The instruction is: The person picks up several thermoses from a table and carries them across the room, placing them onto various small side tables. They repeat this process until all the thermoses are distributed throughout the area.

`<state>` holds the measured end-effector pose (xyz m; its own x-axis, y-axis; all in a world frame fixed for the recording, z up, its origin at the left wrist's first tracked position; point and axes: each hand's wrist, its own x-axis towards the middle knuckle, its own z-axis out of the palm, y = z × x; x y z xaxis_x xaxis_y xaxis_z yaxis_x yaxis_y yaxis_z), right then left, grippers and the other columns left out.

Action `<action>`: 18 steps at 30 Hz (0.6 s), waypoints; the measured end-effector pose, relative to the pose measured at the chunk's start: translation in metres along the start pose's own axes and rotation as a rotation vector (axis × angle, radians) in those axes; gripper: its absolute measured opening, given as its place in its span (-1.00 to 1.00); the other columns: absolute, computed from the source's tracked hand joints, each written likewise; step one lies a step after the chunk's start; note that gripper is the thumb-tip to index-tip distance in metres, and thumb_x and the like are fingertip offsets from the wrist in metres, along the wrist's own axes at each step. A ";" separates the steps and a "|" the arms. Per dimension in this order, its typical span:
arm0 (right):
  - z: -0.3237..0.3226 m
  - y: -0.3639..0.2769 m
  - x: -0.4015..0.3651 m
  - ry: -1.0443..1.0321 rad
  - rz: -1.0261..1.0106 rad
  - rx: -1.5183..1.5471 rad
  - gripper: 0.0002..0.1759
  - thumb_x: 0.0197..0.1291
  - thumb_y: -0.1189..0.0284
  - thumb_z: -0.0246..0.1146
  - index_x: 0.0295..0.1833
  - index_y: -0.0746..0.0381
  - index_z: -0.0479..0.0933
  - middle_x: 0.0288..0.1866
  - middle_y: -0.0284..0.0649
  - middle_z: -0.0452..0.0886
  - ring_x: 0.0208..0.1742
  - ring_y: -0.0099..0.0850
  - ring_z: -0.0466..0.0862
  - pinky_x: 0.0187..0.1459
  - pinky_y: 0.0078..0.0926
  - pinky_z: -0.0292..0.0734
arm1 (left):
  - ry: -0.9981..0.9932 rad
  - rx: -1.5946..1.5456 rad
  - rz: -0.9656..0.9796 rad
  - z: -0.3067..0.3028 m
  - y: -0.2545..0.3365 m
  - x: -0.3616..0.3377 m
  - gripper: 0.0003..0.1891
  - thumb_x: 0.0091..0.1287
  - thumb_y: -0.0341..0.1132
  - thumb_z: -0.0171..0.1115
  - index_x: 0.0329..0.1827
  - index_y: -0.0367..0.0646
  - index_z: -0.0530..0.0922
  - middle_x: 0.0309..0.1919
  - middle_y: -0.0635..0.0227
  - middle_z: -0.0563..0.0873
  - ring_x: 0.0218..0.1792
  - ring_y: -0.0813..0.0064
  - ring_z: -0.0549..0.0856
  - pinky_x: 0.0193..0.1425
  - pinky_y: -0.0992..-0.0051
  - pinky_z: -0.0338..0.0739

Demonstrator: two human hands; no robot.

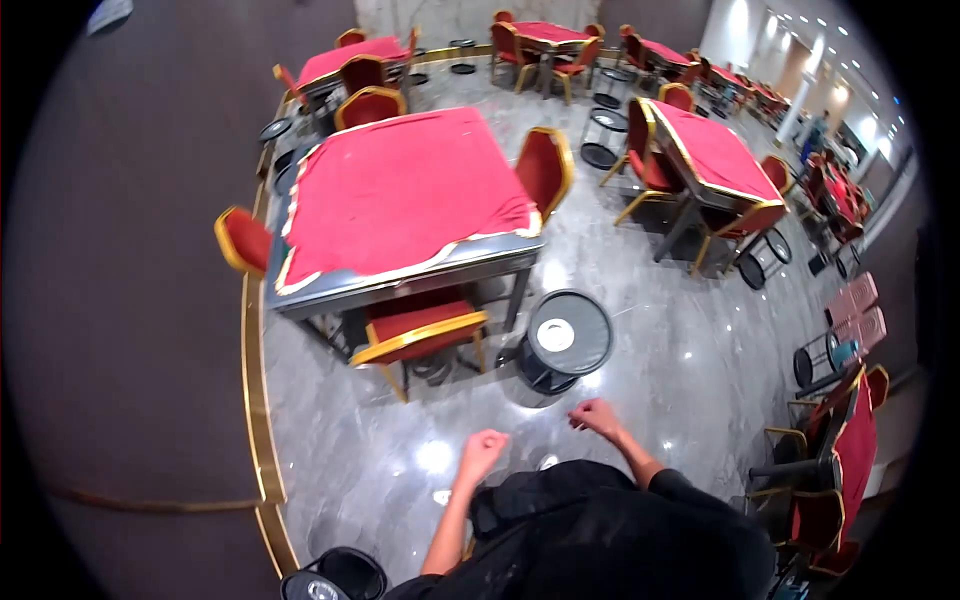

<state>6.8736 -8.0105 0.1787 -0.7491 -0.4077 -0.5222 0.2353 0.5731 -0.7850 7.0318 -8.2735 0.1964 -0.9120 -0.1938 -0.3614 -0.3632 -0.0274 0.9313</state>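
Note:
My left hand [482, 451] is curled into a loose fist in front of my dark clothing, holding nothing. My right hand [596, 415] hangs a little further out with its fingers bent, also holding nothing. Both hands are over the glossy grey marble floor [680, 350]. Nearest to them is a small round black side table [570, 335] with a white dish [555, 334] on top. Beyond it stands a square table with a red cloth [400, 190] and a red chair with gold trim [420, 335] pushed under its near edge.
More red-cloth tables [715, 150] with gold-trimmed chairs fill the hall to the right and back. Round black side tables [605, 135] stand between them. A gold strip [255, 400] edges the dark carpet on the left. Another black round stand [335, 577] is by my left.

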 end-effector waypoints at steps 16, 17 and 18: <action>-0.308 0.146 -0.056 0.754 -0.036 0.705 -0.65 0.22 0.28 0.25 -0.53 0.29 0.52 -0.53 -0.32 0.64 -0.46 -0.59 0.59 -0.39 -0.59 0.46 | -0.541 0.787 -0.556 0.211 -0.090 0.189 -0.81 0.17 -0.19 0.20 -0.48 -0.09 0.60 -0.64 0.40 0.58 -0.59 0.46 0.56 -0.50 0.37 0.48; -0.331 0.158 -0.056 0.776 0.024 0.760 -0.65 0.22 0.28 0.25 -0.53 0.29 0.52 -0.53 -0.31 0.64 -0.45 -0.59 0.60 -0.38 -0.60 0.47 | -0.563 0.819 -0.543 0.231 -0.080 0.211 -0.81 0.16 -0.19 0.21 -0.48 -0.09 0.60 -0.64 0.40 0.59 -0.58 0.45 0.57 -0.49 0.36 0.48; -0.355 0.168 -0.061 0.801 0.086 0.812 -0.65 0.22 0.29 0.25 -0.53 0.30 0.52 -0.53 -0.30 0.64 -0.43 -0.58 0.62 -0.37 -0.62 0.48 | -0.593 0.860 -0.522 0.251 -0.073 0.237 -0.81 0.16 -0.18 0.21 -0.48 -0.09 0.61 -0.63 0.40 0.60 -0.57 0.43 0.59 -0.49 0.34 0.48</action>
<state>6.7385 -7.6367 0.1969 -0.8221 0.3476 -0.4509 0.4175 -0.1703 -0.8926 6.7948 -8.0714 0.0310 -0.4769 0.1397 -0.8678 -0.5226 0.7488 0.4078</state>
